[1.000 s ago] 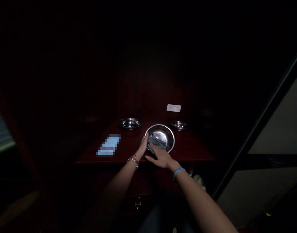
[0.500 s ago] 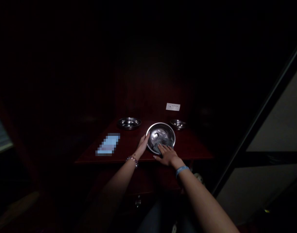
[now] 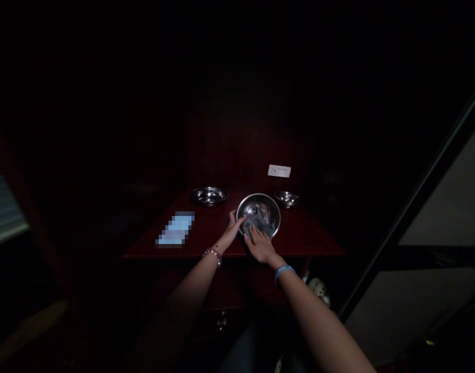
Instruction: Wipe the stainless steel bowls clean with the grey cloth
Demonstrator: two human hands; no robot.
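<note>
A shiny steel bowl (image 3: 268, 206) is tilted toward me above the front part of the dark red table. My left hand (image 3: 233, 228) grips its left rim, thumb on the inside and fingers behind. Inside the bowl lies a dark grey cloth (image 3: 265, 227), bunched against the lower wall. My right hand (image 3: 260, 247) presses on that cloth with its fingers stretched out flat. A beaded bracelet is on my left wrist, and a blue band circles my right one.
Behind to the left stands a wide steel dish (image 3: 209, 197); a smaller steel bowl (image 3: 287, 199) is at the back right. A blurred-out light blue rectangle (image 3: 177, 229) lies on the table (image 3: 206, 243) at left. The back wall carries a white socket plate (image 3: 279, 171).
My right hand has moved left along the bowl's lower wall, shifting the cloth with it. The left thumb reaches further over the rim. The view has shifted slightly.
</note>
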